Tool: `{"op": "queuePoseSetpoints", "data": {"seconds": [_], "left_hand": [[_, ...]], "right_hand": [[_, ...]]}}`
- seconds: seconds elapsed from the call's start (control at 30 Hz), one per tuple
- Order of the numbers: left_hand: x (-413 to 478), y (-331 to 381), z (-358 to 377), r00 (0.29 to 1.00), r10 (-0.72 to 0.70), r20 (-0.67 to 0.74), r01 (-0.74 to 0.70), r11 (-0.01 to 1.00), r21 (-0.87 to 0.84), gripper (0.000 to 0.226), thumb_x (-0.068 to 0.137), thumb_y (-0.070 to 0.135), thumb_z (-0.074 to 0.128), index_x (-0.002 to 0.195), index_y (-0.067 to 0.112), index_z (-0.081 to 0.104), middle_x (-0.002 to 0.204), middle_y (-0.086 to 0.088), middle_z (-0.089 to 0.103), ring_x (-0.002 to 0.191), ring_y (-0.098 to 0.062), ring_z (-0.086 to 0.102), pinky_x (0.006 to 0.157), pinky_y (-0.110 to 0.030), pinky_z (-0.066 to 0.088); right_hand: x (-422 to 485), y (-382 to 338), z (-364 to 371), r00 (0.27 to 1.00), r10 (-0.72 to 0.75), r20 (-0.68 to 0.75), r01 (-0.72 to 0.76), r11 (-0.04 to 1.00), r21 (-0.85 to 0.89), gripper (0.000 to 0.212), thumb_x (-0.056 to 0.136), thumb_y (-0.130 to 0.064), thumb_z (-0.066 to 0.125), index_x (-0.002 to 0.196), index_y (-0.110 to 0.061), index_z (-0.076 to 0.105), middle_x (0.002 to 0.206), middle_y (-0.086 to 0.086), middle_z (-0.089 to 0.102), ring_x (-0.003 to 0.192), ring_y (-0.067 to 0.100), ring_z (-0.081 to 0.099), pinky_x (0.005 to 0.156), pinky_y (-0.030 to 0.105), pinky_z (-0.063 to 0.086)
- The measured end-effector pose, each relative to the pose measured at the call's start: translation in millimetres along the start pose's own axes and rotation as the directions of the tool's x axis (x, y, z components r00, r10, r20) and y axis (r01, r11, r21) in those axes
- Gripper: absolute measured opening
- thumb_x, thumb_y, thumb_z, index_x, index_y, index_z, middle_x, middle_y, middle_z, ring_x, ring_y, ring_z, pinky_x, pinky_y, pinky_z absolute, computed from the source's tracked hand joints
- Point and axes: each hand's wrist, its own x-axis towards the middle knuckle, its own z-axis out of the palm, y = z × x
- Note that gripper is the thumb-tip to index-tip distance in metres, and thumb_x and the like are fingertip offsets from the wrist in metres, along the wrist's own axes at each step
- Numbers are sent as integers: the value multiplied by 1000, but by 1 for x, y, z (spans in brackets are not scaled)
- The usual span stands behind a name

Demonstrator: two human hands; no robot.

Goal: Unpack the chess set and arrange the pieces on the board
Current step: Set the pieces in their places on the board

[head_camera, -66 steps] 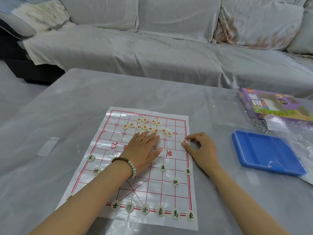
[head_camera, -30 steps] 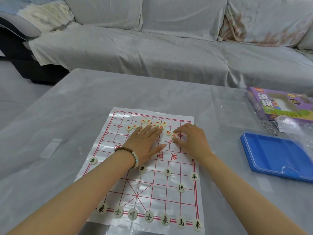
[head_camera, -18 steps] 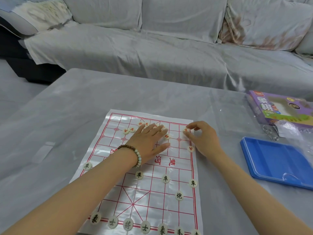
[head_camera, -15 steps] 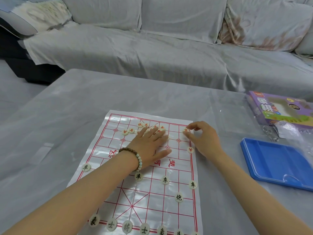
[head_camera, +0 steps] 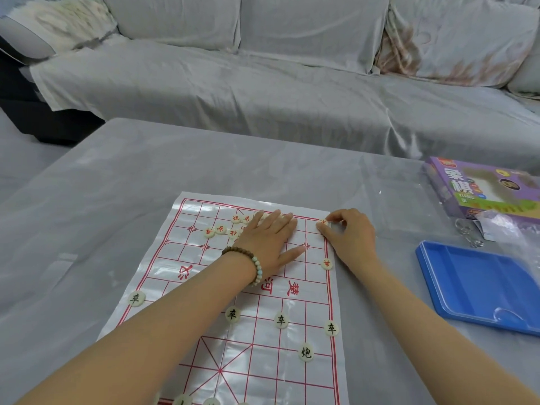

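Board (head_camera: 193, 258) on the bench (head_camera: 117, 200) is pressed flat by the left hand (head_camera: 267, 241), fingers straight and laid beside loose red-marked pieces (head_camera: 220, 230), while one red-marked piece (head_camera: 323, 221) is pinched at the board's far right corner by the right hand (head_camera: 350, 235).

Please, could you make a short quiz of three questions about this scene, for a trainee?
1. True or false: the left hand lies flat on the board.
2. At which corner of the board does the right hand pinch a red piece? A near left; B far right; C near right.
3. Fill in: the tray to the right of the board is ____ in colour.
Key: 1 true; 2 B; 3 blue.
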Motion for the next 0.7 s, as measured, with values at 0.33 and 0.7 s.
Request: {"op": "queuePoseSetpoints", "data": {"seconds": [0.33, 0.7], "left_hand": [[14, 2, -10, 1000, 17, -2, -17, 1000, 6, 59, 95, 53, 13, 144, 22, 27, 153, 5, 22, 144, -16, 5, 117, -39, -5], [8, 3, -4, 1000, 9, -1, -9, 1000, 20, 61, 95, 54, 13, 147, 22, 14, 156, 4, 12, 144, -17, 1, 117, -38, -3]], "right_hand": [[-4, 15, 7, 998, 3, -56, 4, 992, 125, 22, 80, -35, 71, 97, -22, 70, 96, -9, 61, 93, 11, 54, 81, 21, 40], [-3, 15, 6, 998, 35, -52, -26, 985, 169, 27, 82, -35, 70, 105, -21, 66, 97, -9, 59, 92, 9, 53, 82, 25, 45]]}}
